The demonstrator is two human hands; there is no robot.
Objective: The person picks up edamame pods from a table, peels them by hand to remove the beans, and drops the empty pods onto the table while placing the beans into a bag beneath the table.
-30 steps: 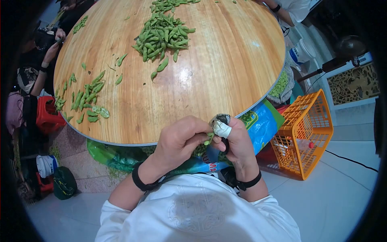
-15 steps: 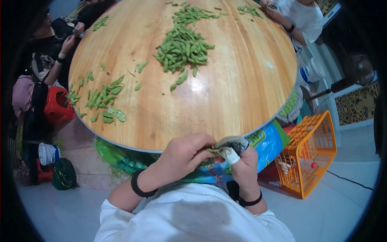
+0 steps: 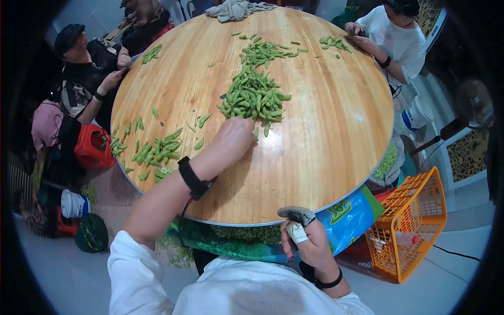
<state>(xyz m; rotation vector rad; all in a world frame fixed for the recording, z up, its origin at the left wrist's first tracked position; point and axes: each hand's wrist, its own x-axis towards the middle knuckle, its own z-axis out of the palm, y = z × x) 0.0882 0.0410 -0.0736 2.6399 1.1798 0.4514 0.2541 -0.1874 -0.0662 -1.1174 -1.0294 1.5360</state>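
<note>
My left hand (image 3: 236, 135) reaches over the wooden table to the near edge of a pile of green soybean pods (image 3: 254, 94). Its fingers bend down at a soybean pod (image 3: 255, 133), though the back of the hand hides most of them. By the table's near rim, my right hand (image 3: 311, 242) has its fingers curled in. A grey cover (image 3: 296, 214) and a white wrap (image 3: 297, 233) sit on its digits; anything inside the curl is hidden. Below the rim, shelled green beans (image 3: 252, 234) lie on a green and blue plastic bag (image 3: 347, 216).
Smaller groups of pods (image 3: 160, 149) lie at the left. People sit at the left and far right, their hands at the table edge. An orange plastic basket (image 3: 397, 242) stands right of me, a red stool (image 3: 88, 149) at left, and a grey cloth (image 3: 235, 9) at the far edge.
My left hand has left the right hand and stretched forward to the pod pile. The right hand stays near the rim, somewhat lower in view. My view has tilted up, showing more of the table.
</note>
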